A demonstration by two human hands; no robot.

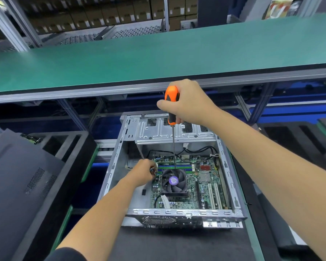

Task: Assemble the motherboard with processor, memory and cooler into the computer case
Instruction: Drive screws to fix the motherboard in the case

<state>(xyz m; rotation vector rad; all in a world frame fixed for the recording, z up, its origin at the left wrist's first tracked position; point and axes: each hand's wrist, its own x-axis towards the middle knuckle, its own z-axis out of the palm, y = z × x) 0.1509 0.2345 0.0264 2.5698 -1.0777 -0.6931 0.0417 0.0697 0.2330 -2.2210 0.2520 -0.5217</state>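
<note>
Green conveyor belt running across behind, stacked cartons on racks beyond. Below it, open computer case lying on its side on a dark mat, walls rising on all sides, drive cage crowding the far end. Inside, motherboard lying flat, cooler fan up, memory just behind it. Right hand wrapped around orange screwdriver, shaft upright, tip near the memory. Left hand curled, pinching thin wires at the board's left edge. Black side panel leaning at left.

The computer case is bare, dull-shining sheet metal. Above it, the screwdriver has a glossy orange-and-black plastic handle and a polished steel shaft. Behind the case, the green surface looks matt.
</note>
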